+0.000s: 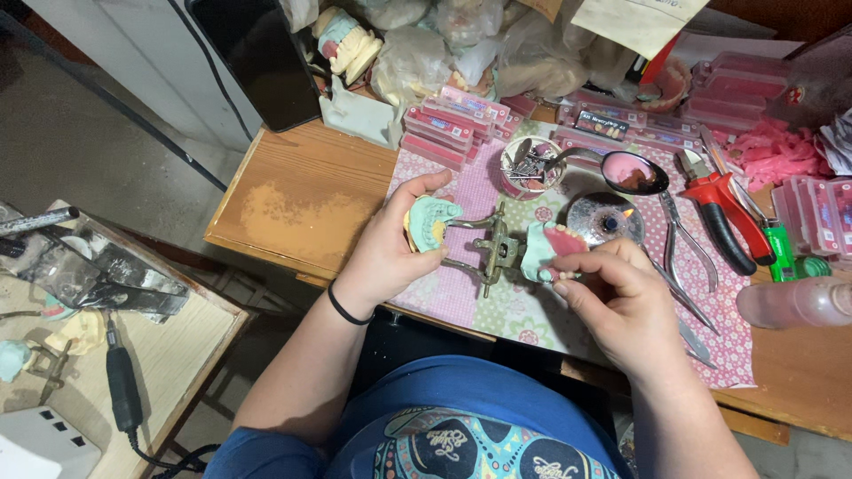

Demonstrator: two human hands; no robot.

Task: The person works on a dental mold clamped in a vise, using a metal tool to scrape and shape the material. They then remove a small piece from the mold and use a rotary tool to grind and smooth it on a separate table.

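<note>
1. Clearly, your left hand [386, 253] cups the green plaster cast [432, 222] at one end of the metal hinged frame [493, 248], fingers curled behind it and thumb over the top, which steadies the whole assembly above the patterned mat [497, 306].
2. Your right hand [621, 297] pinches the other cast, with its pink wax rim [561, 241], between thumb and fingertips; the row of small teeth faces you, so you can see it as you work.
3. Both casts sit opened apart on the frame, exposing their biting surfaces.
4. A spoon [632, 171] lies over the small burner [605, 217], just beyond your right hand; red-handled pliers [723, 208] lie near.
</note>
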